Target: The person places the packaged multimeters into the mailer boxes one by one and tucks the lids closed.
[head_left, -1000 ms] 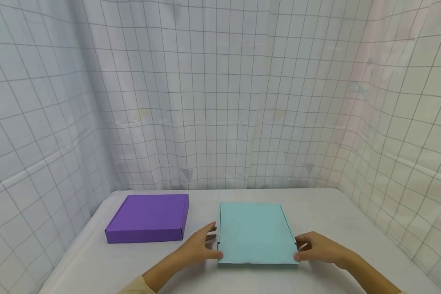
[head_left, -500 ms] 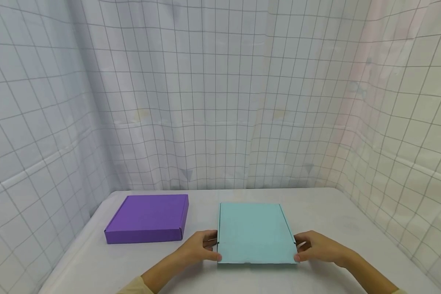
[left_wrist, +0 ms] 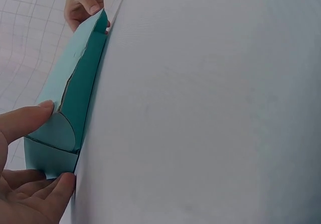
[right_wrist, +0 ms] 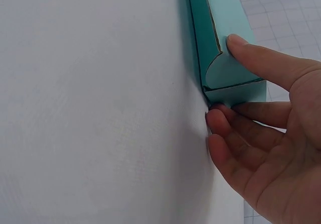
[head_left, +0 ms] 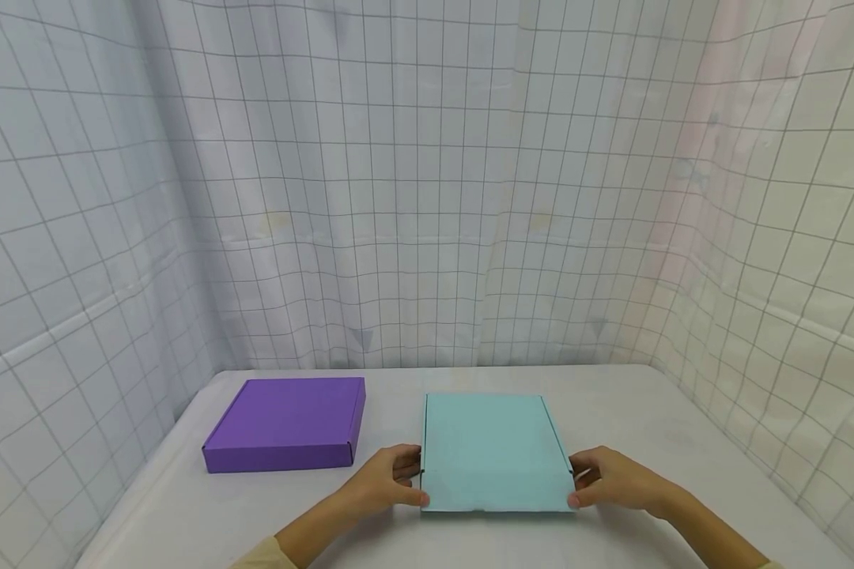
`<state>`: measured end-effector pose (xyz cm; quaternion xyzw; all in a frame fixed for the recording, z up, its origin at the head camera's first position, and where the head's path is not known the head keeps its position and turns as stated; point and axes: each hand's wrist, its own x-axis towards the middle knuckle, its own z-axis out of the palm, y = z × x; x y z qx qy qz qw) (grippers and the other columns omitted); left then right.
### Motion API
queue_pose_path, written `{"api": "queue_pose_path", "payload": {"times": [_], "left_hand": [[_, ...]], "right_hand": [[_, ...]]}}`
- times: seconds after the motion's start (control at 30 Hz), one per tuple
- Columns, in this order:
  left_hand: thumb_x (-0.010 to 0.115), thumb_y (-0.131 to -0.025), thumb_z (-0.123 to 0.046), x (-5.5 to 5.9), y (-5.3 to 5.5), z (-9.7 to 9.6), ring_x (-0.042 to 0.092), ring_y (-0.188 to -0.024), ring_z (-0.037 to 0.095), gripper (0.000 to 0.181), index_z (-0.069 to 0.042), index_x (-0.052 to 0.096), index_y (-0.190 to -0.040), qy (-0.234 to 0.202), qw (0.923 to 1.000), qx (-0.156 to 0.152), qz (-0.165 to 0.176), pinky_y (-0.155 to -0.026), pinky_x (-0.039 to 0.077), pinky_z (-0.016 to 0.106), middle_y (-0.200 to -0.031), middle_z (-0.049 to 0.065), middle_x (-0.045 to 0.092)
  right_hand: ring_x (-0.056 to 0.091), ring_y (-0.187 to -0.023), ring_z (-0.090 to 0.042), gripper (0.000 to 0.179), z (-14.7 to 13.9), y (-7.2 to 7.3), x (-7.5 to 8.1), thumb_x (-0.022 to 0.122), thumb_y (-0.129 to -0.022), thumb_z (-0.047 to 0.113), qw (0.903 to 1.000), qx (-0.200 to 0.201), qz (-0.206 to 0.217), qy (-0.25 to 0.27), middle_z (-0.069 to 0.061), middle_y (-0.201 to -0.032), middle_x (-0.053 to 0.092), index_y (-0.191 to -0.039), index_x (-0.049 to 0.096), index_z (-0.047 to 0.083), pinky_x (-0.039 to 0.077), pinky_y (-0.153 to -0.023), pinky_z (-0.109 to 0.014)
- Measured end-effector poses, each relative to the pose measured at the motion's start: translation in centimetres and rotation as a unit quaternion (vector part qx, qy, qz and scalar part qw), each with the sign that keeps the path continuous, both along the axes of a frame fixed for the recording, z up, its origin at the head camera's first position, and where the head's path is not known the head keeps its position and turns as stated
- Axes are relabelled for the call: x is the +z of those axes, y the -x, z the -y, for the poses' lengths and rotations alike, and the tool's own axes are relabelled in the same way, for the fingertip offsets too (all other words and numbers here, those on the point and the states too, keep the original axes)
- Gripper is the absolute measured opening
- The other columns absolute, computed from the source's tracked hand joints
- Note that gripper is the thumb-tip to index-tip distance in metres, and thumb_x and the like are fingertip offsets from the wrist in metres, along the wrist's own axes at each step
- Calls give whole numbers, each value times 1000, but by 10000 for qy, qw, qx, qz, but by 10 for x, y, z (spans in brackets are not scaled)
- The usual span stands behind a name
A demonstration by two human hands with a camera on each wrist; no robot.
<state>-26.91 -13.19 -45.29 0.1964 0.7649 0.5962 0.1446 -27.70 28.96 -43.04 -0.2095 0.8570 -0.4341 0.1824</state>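
A flat light-teal cardboard mailer box [head_left: 496, 450] lies on the white table, its lid down over it. My left hand [head_left: 387, 480] holds its near left corner, thumb on the lid and curled fingers against the side wall. In the left wrist view the left thumb [left_wrist: 30, 119] lies beside the lid's front edge. My right hand [head_left: 612, 478] grips the near right corner the same way. The right wrist view shows the right thumb [right_wrist: 251, 56] on the lid and the fingertips low by the bottom edge. A rounded side flap [right_wrist: 228, 71] shows at that corner.
A closed purple cardboard box [head_left: 288, 423] lies to the left, apart from the teal one. The white-covered table [head_left: 512, 545] reaches back to a white grid-patterned curtain [head_left: 427, 197], which also hangs along both sides.
My left hand's fingers have drawn in from a spread pose onto the teal box's left side, within the first half second. The right hand and both boxes look nearly unmoved.
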Motion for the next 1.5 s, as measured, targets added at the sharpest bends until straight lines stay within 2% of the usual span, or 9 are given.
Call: {"api": "queue_pose_path", "payload": {"times": [0.4, 0.67, 0.93, 1.2, 1.5], "left_hand": [[91, -78, -4, 1, 1, -4, 47, -135, 49, 85, 19, 41, -143, 106, 9997, 173, -122, -107, 45, 52, -146, 37, 47], [91, -72, 6, 4, 1, -10, 55, -128, 49, 63, 11, 54, -122, 415, 9976, 453, -322, -103, 50, 48, -134, 36, 57], [93, -68, 6, 4, 6, -12, 65, -118, 42, 61, 8, 56, -116, 731, 9941, 629, -499, -99, 53, 48, -123, 31, 66], [94, -65, 9, 6, 13, -15, 73, -102, 33, 58, 4, 57, -109, 848, 9918, 722, -620, -88, 59, 44, -107, 20, 73], [94, -63, 11, 6, 16, -14, 75, -94, 28, 56, 0, 55, -102, 798, 9914, 784, -685, -80, 60, 40, -100, 20, 76]], "right_hand": [[67, -102, -29, 64, 1, 5, -2, 87, -84, 22, 9995, -62, -249, -193, -12, -113, 71, -127, 60, -18, 57, -90, -49], [71, -99, -31, 60, 2, 9, -3, 91, -81, 21, 9992, -35, -372, -161, -15, -111, 73, -119, 65, -18, 59, -85, -44], [72, -94, -28, 50, 4, 10, -1, 92, -79, 20, 9986, 36, -509, -162, -11, -104, 75, -113, 72, -11, 61, -82, -40], [74, -86, -20, 40, 5, 13, -5, 92, -78, 20, 9943, 57, -1020, -318, -6, -95, 78, -105, 77, -6, 62, -74, -34], [72, -77, -11, 26, 7, 16, -8, 90, -80, 18, 9878, 221, -1462, -484, 3, -86, 78, -97, 81, 1, 59, -66, -27]]}}
